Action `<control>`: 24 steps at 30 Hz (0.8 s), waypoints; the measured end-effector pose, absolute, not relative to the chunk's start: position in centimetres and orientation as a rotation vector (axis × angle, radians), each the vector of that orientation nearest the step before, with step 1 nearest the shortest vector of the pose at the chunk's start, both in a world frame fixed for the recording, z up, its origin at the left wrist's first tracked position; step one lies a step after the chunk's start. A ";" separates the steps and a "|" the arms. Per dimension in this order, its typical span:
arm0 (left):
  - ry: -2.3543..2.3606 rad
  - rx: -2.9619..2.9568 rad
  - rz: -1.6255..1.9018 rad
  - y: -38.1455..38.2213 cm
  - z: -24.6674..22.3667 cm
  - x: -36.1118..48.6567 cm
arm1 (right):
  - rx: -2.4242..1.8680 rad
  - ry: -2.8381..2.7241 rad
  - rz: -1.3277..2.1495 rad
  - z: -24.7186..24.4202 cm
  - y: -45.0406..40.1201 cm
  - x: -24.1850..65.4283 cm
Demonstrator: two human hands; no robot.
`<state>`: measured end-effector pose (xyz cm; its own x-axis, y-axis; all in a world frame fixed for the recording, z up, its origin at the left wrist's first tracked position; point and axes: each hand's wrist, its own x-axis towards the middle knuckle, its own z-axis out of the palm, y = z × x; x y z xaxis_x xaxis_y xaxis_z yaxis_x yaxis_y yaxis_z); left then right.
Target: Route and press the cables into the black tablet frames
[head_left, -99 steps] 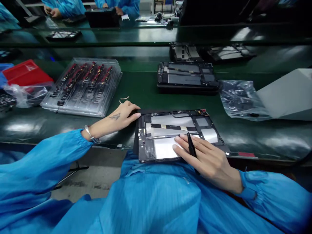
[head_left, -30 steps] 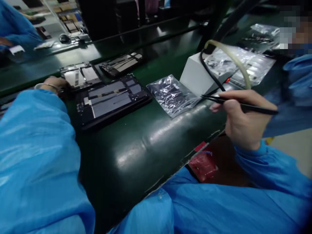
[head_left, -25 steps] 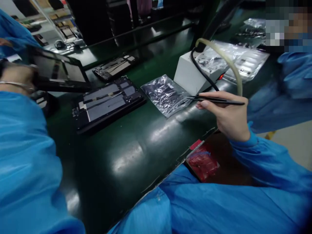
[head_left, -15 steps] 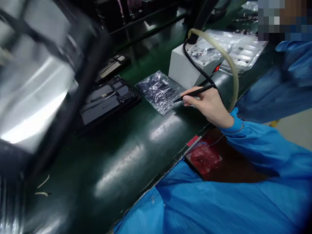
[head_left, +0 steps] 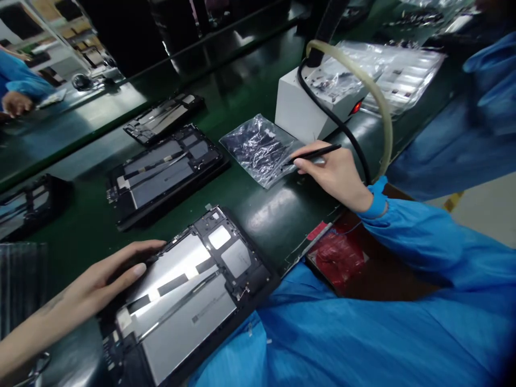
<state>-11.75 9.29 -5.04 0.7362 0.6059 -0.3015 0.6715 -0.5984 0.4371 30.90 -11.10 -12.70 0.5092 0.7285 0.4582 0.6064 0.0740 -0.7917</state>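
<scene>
An opened tablet (head_left: pixel 189 301) with silvery battery panels lies at the bench's front edge. My left hand (head_left: pixel 108 279) rests on its far left edge, thumb over the frame and the other fingers partly hidden at its side. My right hand (head_left: pixel 330 172) pinches a thin black pen-like tool (head_left: pixel 316 153), its tip over the near right corner of a clear plastic bag (head_left: pixel 258 148) with small dark parts. Beyond the left hand lies a second opened tablet (head_left: pixel 165 172).
More opened devices lie at back (head_left: pixel 165 118) and far left (head_left: pixel 24 207). A white box (head_left: pixel 300 107) with a red-lit switch, a black cable and a yellowish hose stands behind my right hand. People in blue are at the right and far left.
The tablet that was raised and blurred at the left is now down at the front edge, with my left hand visible on it. My right hand has shifted slightly left.
</scene>
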 end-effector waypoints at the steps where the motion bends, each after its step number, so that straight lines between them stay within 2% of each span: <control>1: 0.980 2.400 -0.147 9.3 -5.0 -11.6 | -1.589 -1.130 0.117 -12.8 -11.2 30.9; 8: 1.026 2.345 -0.139 9.0 -5.0 -11.1 | -1.585 -1.125 0.237 -12.7 -11.2 31.0; 17: 0.992 2.338 -0.169 9.2 -5.6 -11.7 | -1.651 -1.225 0.169 -12.7 -11.5 31.0; 21: 0.946 2.438 -0.166 9.4 -5.7 -12.3 | -1.640 -1.255 0.143 -13.0 -11.1 31.3; 24: 0.816 2.640 -0.080 8.4 -4.1 -10.6 | -1.576 -1.249 0.156 -13.1 -11.0 31.3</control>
